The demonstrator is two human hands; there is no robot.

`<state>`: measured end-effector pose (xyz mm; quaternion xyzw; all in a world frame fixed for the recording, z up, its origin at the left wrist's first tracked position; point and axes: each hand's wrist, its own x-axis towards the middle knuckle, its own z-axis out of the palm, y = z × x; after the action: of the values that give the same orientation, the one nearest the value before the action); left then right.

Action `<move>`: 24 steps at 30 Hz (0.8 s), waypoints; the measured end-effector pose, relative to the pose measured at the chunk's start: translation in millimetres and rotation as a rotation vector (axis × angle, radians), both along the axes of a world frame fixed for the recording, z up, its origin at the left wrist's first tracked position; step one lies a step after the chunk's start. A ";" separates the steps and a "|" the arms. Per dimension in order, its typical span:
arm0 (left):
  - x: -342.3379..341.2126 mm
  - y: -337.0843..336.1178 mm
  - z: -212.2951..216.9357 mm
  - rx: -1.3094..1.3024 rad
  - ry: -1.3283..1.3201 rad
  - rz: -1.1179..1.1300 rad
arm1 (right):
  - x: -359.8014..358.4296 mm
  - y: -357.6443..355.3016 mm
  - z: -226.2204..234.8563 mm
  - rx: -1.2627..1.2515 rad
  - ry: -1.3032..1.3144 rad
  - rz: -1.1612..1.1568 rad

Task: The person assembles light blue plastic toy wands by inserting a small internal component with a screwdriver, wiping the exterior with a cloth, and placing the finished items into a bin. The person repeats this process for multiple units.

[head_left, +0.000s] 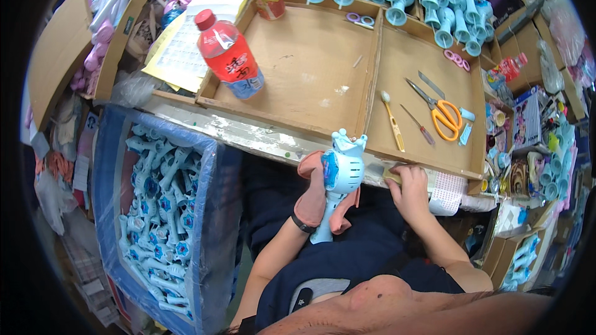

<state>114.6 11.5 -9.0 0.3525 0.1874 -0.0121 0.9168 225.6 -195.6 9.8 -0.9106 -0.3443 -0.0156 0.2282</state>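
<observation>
At the near edge of the wooden work tray (323, 125), the left hand (316, 197), wearing a pink fingertip glove, is closed around the light blue toy wand (340, 177), gripping it at the body and holding it upright above the lap, crown end pointing toward the tray. The right hand (410, 189) is apart from the wand, just to its right, fingers curled and pressing a small yellowish sponge (392, 175) against the tray's near edge. On the tray's right compartment lie orange-handled scissors (442, 115) and a yellow-handled tool (393, 123). A red-capped bottle (228, 54) lies in the left compartment. A blue-lined box (214, 211) of wands stands at the left.
</observation>
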 end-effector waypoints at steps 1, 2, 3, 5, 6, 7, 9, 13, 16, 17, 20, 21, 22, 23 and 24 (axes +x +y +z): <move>-0.2 -1.0 0.9 -0.040 0.026 -0.001 | 3.2 -3.2 2.9 -0.019 0.080 0.016; 0.4 -1.8 1.5 -0.078 0.052 0.003 | 8.2 -5.9 7.6 -0.036 0.159 0.037; -0.1 -1.7 2.2 -0.023 0.060 0.046 | 13.5 -7.7 13.7 -0.061 0.246 0.057; 0.1 -0.5 3.1 0.094 0.069 0.142 | 25.1 -6.6 28.6 0.069 0.313 0.238; 0.1 1.0 3.5 0.194 0.084 0.134 | 31.0 -5.7 38.7 0.137 0.398 0.300; 1.6 1.7 3.2 0.122 0.066 0.115 | 36.8 -3.0 48.7 0.217 0.467 0.361; 2.5 3.0 2.9 -0.028 0.087 0.063 | 40.1 13.3 61.9 0.423 0.564 0.276; 5.9 5.2 2.5 0.016 0.072 0.056 | 52.4 50.5 77.2 0.440 0.418 0.272; 7.4 6.5 2.8 -0.026 0.064 0.013 | 58.7 70.6 76.9 0.394 0.309 0.341; 7.2 6.7 3.1 -0.004 0.071 0.024 | 59.7 74.4 75.6 0.371 0.303 0.351; 7.2 6.3 3.0 0.015 0.146 0.035 | 61.3 79.2 70.7 0.448 0.273 0.322; 7.8 6.1 2.4 -0.010 0.164 0.031 | 61.6 79.9 68.9 0.497 0.245 0.307; 8.1 6.0 1.8 -0.013 0.181 0.017 | 61.6 80.4 67.3 0.452 0.278 0.311; 9.0 5.9 0.8 -0.042 0.186 0.003 | 61.3 81.0 65.9 0.428 0.297 0.307; 9.8 6.3 -0.1 -0.072 0.194 -0.013 | 60.8 81.8 64.6 0.390 0.320 0.316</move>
<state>124.4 17.7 -9.1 0.3178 0.2722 -0.0587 0.9063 286.5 -113.7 74.4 -0.7756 -0.4320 0.0981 0.4497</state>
